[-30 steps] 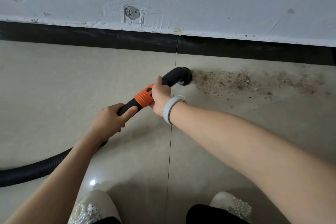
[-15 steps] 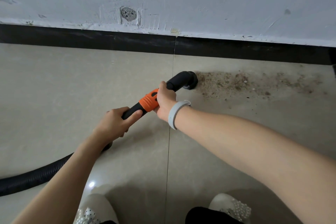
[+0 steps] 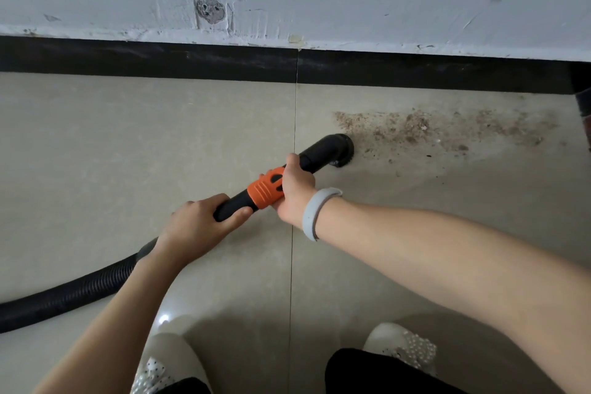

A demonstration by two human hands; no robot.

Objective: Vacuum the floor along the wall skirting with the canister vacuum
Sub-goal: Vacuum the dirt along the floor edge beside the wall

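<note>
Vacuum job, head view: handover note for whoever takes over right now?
Left hand grips the black wand just behind the orange collar; the ribbed hose trails off to the left.
Right hand grips the wand at the collar's front end.
Nozzle points down at the floor, at the left edge of the dirt patch, short of the black skirting.
Done: the tile left of the nozzle shows no dirt.
Left: the dirt patch stretching right along the skirting, including scattered specks nearer the person.
</note>
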